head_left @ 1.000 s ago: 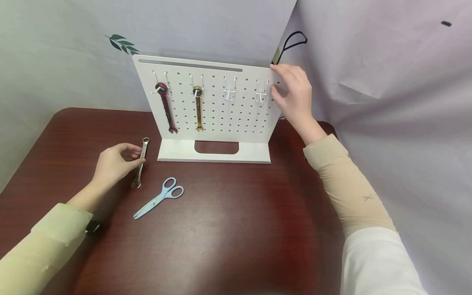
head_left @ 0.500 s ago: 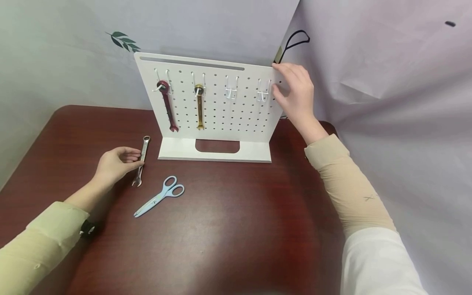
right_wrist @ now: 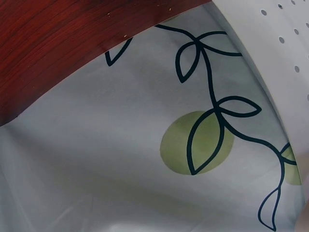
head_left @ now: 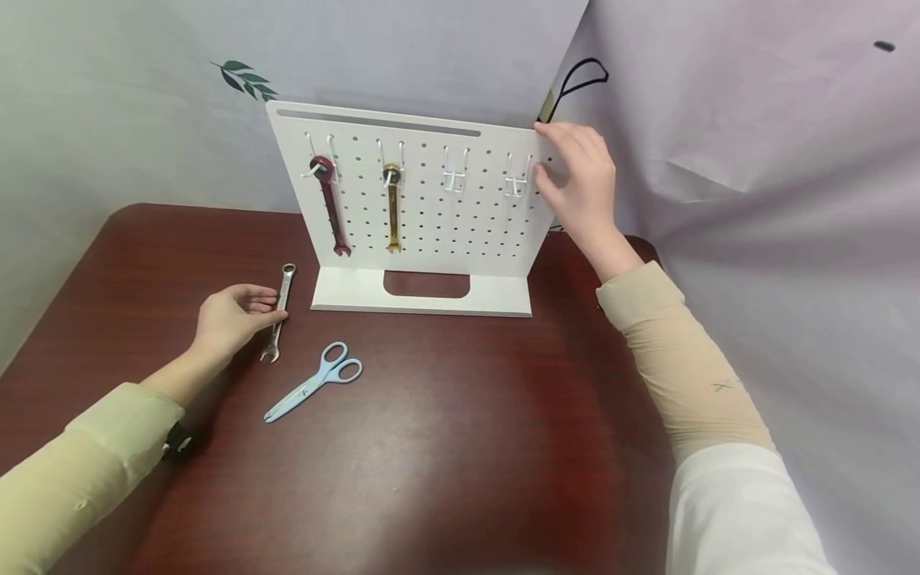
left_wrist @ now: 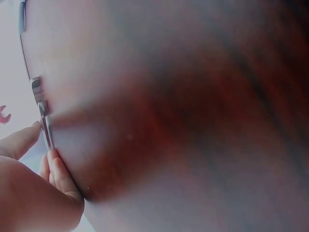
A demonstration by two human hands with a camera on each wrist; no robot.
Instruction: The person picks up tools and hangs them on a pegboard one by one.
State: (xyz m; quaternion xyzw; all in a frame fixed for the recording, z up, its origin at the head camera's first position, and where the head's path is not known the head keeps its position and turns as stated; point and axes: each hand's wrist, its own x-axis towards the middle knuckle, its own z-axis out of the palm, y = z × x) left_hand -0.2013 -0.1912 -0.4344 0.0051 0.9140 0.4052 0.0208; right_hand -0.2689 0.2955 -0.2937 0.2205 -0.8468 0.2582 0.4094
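Note:
My left hand pinches a silver combination wrench between thumb and fingers at its middle. The wrench lies on the table, left of the pegboard. In the left wrist view the same wrench is seen edge-on beside the thumb. My right hand holds the upper right corner of the white pegboard, fingers over the top edge and thumb at the front. On the board's hooks hang a red wrench and a gold wrench. Light blue scissors lie shut in front of my left hand.
Two white hooks on the board's right half bear nothing. Behind the board's right corner a black cord loop sticks up. A pale patterned curtain hangs behind and to the right of the dark red table.
The head view has shifted slightly. Both hands keep their places, the left at the silver wrench and the right at the board's corner.

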